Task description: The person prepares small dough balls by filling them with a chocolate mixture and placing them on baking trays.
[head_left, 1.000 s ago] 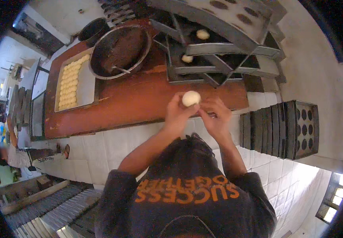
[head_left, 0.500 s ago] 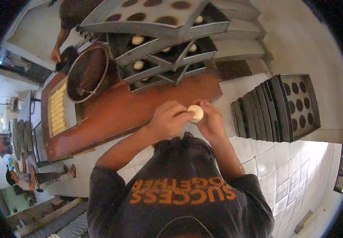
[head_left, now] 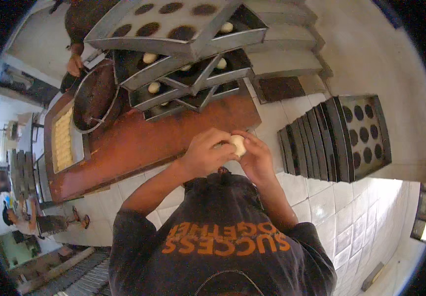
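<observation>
A round pale dough ball (head_left: pixel 238 145) sits between my two hands, above the near edge of the reddish-brown table (head_left: pixel 173 133). My left hand (head_left: pixel 207 152) grips it from the left with bent fingers, the thumb and fingertips pressed against its side. From the right, my right hand (head_left: pixel 255 157) curls round it, with its fingers over the far side. The underside of the ball is hidden by the hands. Beyond them, crisscrossed metal trays (head_left: pixel 161 98) are piled on the table, with several similar dough balls inside the lower ones.
At the table's left lies a tray (head_left: pixel 85 143) of pale dough pieces in rows, beside a large dark basin (head_left: pixel 93 96). Another person's hand (head_left: pixel 74 64) is near the basin. A stack of dark trays (head_left: pixel 316 140) stands at right, over the tiled floor (head_left: pixel 331 207).
The dough ball has been turned a little, and my fingers have shifted round it. The surroundings have slid leftward in view. The other person's hand is now closer to the basin's rim.
</observation>
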`<state>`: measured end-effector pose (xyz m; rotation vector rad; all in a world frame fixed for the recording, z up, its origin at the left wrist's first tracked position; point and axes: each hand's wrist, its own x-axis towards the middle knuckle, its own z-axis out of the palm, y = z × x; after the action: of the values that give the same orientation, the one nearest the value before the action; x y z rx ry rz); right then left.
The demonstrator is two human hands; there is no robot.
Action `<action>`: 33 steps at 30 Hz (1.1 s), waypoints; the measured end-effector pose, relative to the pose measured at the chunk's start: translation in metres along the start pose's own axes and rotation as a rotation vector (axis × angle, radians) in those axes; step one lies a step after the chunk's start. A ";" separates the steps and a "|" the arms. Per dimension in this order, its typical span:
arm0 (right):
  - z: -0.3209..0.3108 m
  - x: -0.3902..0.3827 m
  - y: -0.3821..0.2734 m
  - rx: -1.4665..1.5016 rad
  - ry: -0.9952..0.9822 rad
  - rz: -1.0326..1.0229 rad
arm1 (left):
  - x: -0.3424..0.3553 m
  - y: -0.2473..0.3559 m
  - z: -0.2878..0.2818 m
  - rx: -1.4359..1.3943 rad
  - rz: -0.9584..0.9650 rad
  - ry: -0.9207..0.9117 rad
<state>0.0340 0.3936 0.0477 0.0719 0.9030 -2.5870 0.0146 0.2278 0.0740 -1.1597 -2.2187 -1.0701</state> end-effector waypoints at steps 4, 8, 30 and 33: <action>0.003 0.016 0.013 -0.024 -0.025 0.107 | -0.023 0.001 -0.001 -0.077 -0.323 0.136; -0.009 0.039 0.045 -0.026 -0.080 0.250 | -0.051 0.010 0.001 -0.536 -0.910 0.395; 0.180 0.245 -0.139 -2.182 -0.482 -0.807 | -0.167 0.022 -0.065 -0.373 -1.130 0.939; 0.183 0.246 -0.140 -2.207 -0.449 -0.656 | -0.177 0.015 -0.070 -0.478 -1.159 1.021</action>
<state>-0.2316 0.2960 0.2314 -1.3564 2.9817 -0.4460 0.1275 0.0887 0.0087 0.7101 -1.6306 -2.0304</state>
